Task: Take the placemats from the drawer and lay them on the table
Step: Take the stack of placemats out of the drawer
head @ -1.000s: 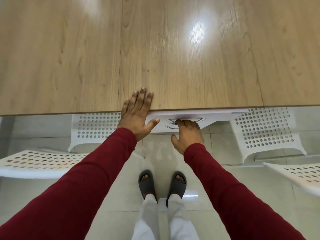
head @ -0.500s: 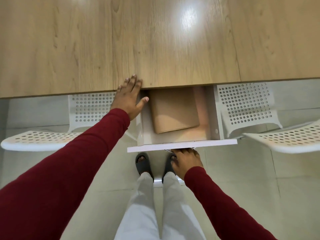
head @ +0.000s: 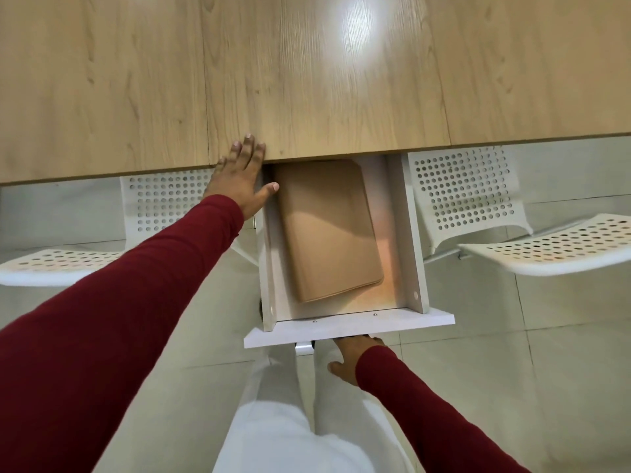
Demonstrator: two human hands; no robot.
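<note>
A white drawer (head: 413,233) stands pulled far out from under the wooden table (head: 307,80). Inside it lies a folded tan stack of placemats (head: 327,230), tilted slightly, its far end just at the table edge. My left hand (head: 240,179) rests flat and open on the table's front edge, thumb over the drawer's left wall. My right hand (head: 351,356) is below the drawer front (head: 348,327), fingers hooked under it on the handle, which is mostly hidden.
A white perforated chair (head: 461,196) stands right of the drawer, with another seat (head: 560,249) further right. A matching chair (head: 160,203) and seat (head: 58,266) are on the left. My legs in pale trousers stand on a tiled floor below.
The drawer went from nearly closed to far out, drawn toward me by my right hand, uncovering the placemats. My left hand has stayed on the table edge.
</note>
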